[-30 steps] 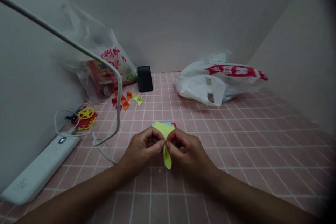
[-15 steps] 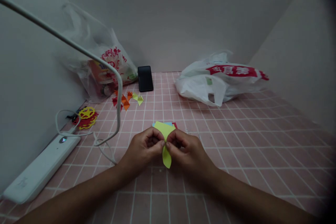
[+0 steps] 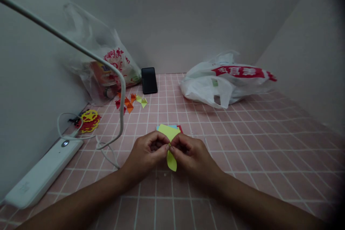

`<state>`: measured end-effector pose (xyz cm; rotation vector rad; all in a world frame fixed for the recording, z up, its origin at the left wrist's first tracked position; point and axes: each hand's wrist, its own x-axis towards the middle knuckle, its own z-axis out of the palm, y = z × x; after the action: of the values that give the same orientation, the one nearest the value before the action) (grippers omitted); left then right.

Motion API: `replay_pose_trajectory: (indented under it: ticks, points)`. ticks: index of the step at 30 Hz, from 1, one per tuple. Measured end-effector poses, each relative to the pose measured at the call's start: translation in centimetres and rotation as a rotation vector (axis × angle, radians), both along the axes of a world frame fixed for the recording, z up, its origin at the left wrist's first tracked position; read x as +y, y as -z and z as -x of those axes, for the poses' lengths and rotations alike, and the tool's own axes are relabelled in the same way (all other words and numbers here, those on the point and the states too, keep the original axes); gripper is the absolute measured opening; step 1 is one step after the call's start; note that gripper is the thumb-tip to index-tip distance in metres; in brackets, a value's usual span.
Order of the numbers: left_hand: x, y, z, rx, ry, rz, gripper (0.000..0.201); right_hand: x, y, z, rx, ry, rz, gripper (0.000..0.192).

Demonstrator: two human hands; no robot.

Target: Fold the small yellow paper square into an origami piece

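Pinching the yellow-green paper (image 3: 170, 151) right at the middle of the table, I've got both hands closed on it: my left hand (image 3: 147, 152) grips it from the left between thumb and forefinger, my right hand (image 3: 192, 153) mirrors that from the right, fingertips almost meeting at the fold. One flap of the paper sticks up on the far side of my knuckles, another hangs down toward me over the pink tiled tabletop (image 3: 242, 151). Just past my hands, slivers of blue and red paper (image 3: 178, 128) peek out from behind the upper flap.

Over on the left, a white lamp base (image 3: 40, 172) lies near the wall, its thin arm (image 3: 81, 48) arching up and across, a white cable (image 3: 81, 137) looping beside it. Red and yellow cutouts (image 3: 88, 120) lie just beyond that. Further back sit small folded paper pieces (image 3: 130, 102) in orange, red and yellow, a clear plastic bag (image 3: 105, 68) against the wall, and a black phone (image 3: 149, 80) leaning upright. Far right, a white plastic bag (image 3: 223, 81) with red print lies slumped on the tiles.
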<state>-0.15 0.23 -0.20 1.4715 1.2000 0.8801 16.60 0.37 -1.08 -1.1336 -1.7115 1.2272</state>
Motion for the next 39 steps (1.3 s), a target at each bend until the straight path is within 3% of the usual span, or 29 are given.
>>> replay_pose_trajectory:
  ticks: [8,17,26,34,39]
  points:
    - [-0.06,-0.18,0.06,0.004,0.001,0.045,0.006,-0.05,0.00,0.08,-0.081,0.003,-0.074,0.016]
    - [0.15,-0.39,0.01,-0.165,0.014,0.174,0.014,-0.15,-0.11,-0.07,-0.159,0.026,-0.180,0.019]
    - [0.23,-0.43,-0.09,-0.104,0.009,0.132,0.015,-0.41,0.55,0.06,-0.170,0.044,-0.250,0.019]
    - [0.24,-0.26,0.05,-0.125,0.016,0.117,0.013,-0.28,0.46,0.14,-0.145,0.051,-0.226,0.020]
    - [0.42,0.02,0.22,-0.247,0.042,0.219,0.016,-0.17,0.11,0.08,-0.057,0.073,-0.130,0.017]
